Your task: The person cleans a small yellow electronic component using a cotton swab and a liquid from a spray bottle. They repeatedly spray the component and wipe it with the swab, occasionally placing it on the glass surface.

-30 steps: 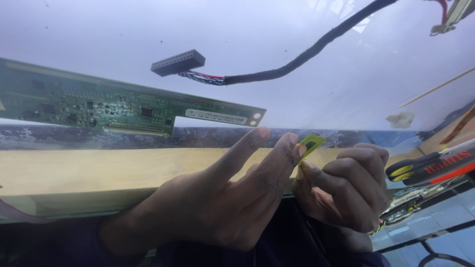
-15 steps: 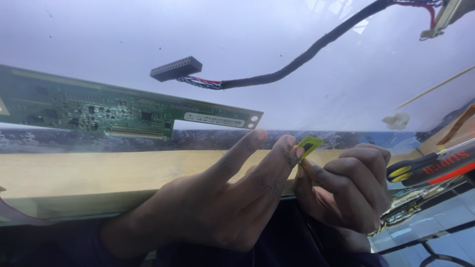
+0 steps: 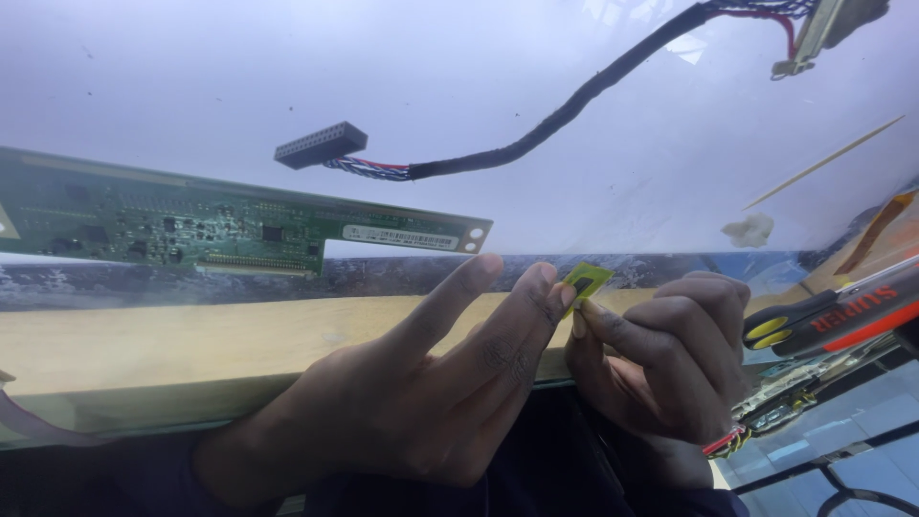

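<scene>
A small yellow-green flat piece [image 3: 586, 281], like a tab of tape or flex, is pinched between the fingertips of my left hand [image 3: 421, 393] and my right hand [image 3: 670, 354]. Both hands meet at the near edge of a pale panel [image 3: 536, 67]. My left index finger points up and away, free of the piece. A long green circuit board [image 3: 239, 228] lies along the panel's lower edge, left of my hands. Above it rests a black cable [image 3: 565, 110] with a black connector [image 3: 321, 145] on its left end.
A wooden strip [image 3: 144, 335] runs under the panel's near edge. At the right lie a black, red and yellow tool handle [image 3: 823, 316], a thin wooden stick [image 3: 823, 163] and a small white wad [image 3: 749, 230]. Another connector [image 3: 823, 29] sits top right.
The view has drifted slightly; the board and cable sit a little lower in frame. My hands keep the same pinch on the yellow-green piece.
</scene>
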